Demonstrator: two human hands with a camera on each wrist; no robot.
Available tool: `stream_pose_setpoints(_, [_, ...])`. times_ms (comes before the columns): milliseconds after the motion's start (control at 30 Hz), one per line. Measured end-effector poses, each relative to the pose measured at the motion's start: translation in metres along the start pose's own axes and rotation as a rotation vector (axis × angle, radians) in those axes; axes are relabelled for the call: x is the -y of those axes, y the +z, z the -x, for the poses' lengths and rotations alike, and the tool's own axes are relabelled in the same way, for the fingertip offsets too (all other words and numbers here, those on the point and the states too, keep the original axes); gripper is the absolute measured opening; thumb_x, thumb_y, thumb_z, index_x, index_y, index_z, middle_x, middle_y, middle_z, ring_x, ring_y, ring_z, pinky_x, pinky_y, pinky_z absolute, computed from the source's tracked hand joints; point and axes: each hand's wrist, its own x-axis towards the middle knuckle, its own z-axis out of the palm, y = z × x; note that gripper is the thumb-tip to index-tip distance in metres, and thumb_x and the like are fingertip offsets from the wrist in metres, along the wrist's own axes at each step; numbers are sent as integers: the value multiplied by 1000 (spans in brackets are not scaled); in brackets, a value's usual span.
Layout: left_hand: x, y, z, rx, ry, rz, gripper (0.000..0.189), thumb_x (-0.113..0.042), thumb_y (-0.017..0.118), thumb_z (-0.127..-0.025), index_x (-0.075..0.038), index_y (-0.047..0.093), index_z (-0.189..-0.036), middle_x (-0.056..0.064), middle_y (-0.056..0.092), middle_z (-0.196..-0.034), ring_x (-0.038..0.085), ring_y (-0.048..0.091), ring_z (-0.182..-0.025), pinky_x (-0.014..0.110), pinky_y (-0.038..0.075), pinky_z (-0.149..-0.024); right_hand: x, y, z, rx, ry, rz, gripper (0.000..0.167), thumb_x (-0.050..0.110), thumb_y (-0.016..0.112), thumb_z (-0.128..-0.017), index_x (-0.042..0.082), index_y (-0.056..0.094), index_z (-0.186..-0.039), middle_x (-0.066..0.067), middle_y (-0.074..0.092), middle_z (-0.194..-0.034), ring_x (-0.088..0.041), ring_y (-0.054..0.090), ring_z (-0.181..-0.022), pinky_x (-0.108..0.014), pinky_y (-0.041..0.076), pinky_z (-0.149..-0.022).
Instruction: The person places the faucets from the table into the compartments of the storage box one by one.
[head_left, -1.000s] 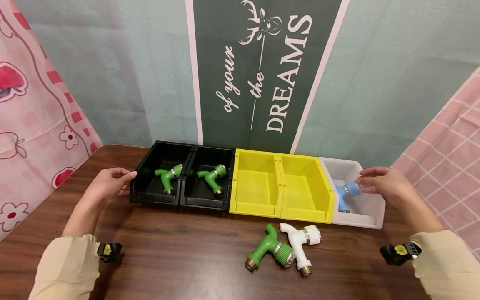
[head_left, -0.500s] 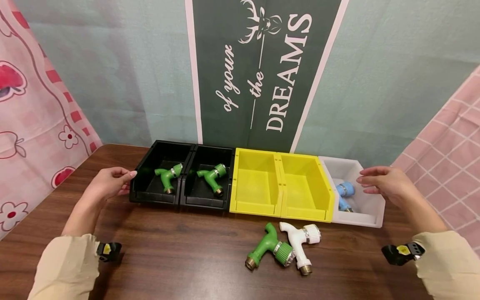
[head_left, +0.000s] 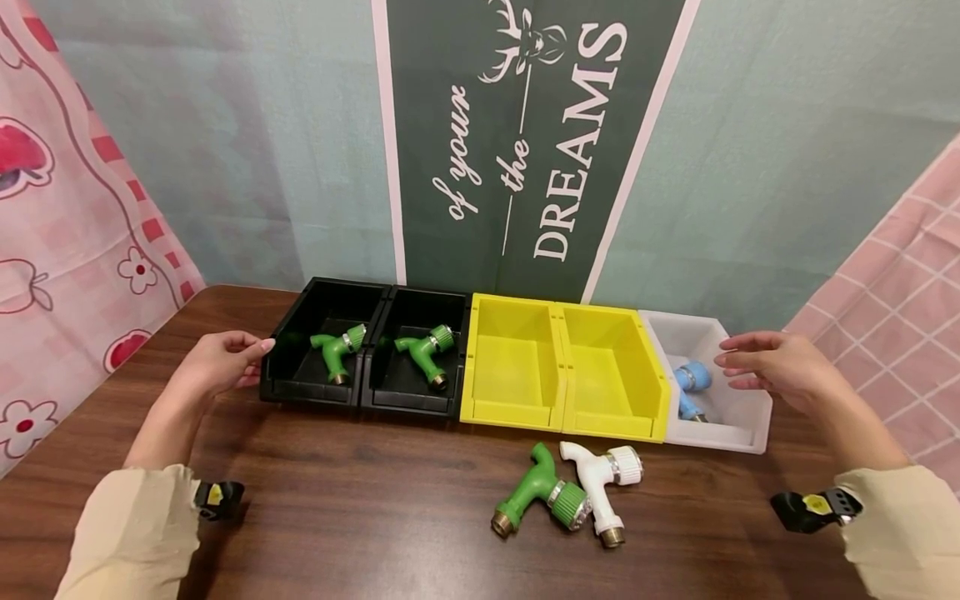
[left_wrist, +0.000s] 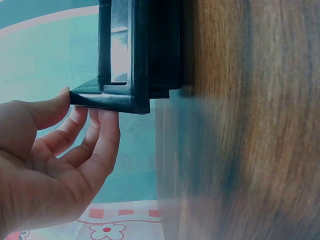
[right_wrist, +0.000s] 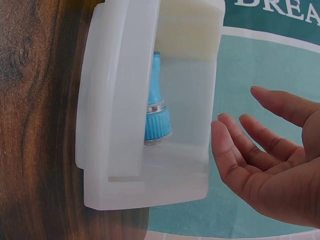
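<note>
My left hand [head_left: 220, 364] is at the left end of the bin row. Its thumb tip touches the rim of the outer black bin [left_wrist: 112, 97], and its loosely bent fingers rest against the outer side wall. My right hand [head_left: 776, 364] holds nothing and hovers by the white bin's right wall, fingers relaxed and thumb apart. Inside that white bin [right_wrist: 125, 195] lies a blue tap [head_left: 692, 385], partly hidden by the bin's wall in the right wrist view. Green taps lie in the two black bins, one [head_left: 339, 353] in the outer, another [head_left: 426, 354] in the inner.
Two yellow bins [head_left: 512, 414] with nothing in them stand between the black and white ones. On the brown table [head_left: 337, 508] in front lie a green tap [head_left: 536, 487] and a white tap [head_left: 596, 483], side by side. A curtain [head_left: 300, 150] hangs behind the row.
My right fingers have let go of the blue tap, which has dropped lower into the white bin, and the hand has drawn slightly right. My left hand has stayed at the black bin.
</note>
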Motion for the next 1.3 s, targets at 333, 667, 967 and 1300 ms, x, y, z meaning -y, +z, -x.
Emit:
stream_pose_setpoints(333, [0,0,0,-5,1,-3,44,-29,46,-96,13,49,-108,6,52,-80,11,53,-69,27,54,-66,5,0,6,65,-27,-110,9,12,61,-88,13,59,-97,11,64,-83,-11,63,-75,-29,54,-67])
stream_pose_setpoints(667, [0,-1,-1,11,4,22,43,-29,47,-96,13,48,-107,3,52,-78,11,54,-68,27,53,-66,14,13,16,62,-66,-12,40,15,61,-88,-11,47,-115,6,65,-88,-10,63,-76,-30,54,-68])
stream_pose_setpoints(967, [0,0,0,7,-3,6,45,-30,47,-96,13,48,-108,5,52,-80,11,53,-70,27,53,-68,17,24,25,107,-77,2,47,13,61,-88,-15,41,-120,-1,63,-93,-15,62,-80,-32,54,-69])
stream_pose_setpoints(1300, [0,1,0,-8,-1,5,44,-29,47,-95,13,49,-107,6,52,-80,11,52,-69,27,54,-66,18,38,33,166,-107,-43,47,11,62,-87,-17,41,-119,-10,62,-97,-18,62,-84,-37,54,-70])
